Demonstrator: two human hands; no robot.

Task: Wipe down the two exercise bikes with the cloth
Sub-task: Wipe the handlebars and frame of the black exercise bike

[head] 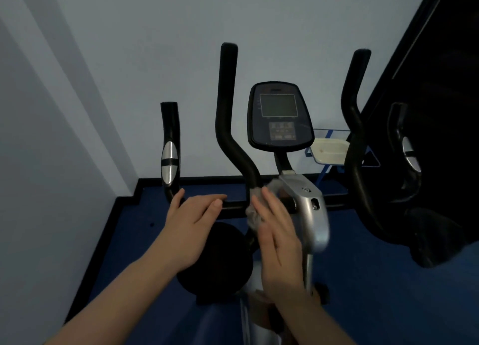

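An exercise bike (pixel 308 210) with a silver stem stands right in front of me. Its console (pixel 280 116) faces me between black handlebars (pixel 228 116). My left hand (pixel 191 228) lies with straight fingers on the horizontal black bar left of the stem. My right hand (pixel 280 243) presses a grey cloth (pixel 252 215) with flat fingers against the bar where it joins the stem. Most of the cloth is hidden under that hand. A second bike is not plainly visible.
A pale wall stands close behind the bike, with a corner at the left. The floor (pixel 375 280) is blue. A blue stand with a white tray (pixel 329 150) sits behind the console at the right. A dark panel (pixel 440 59) fills the right edge.
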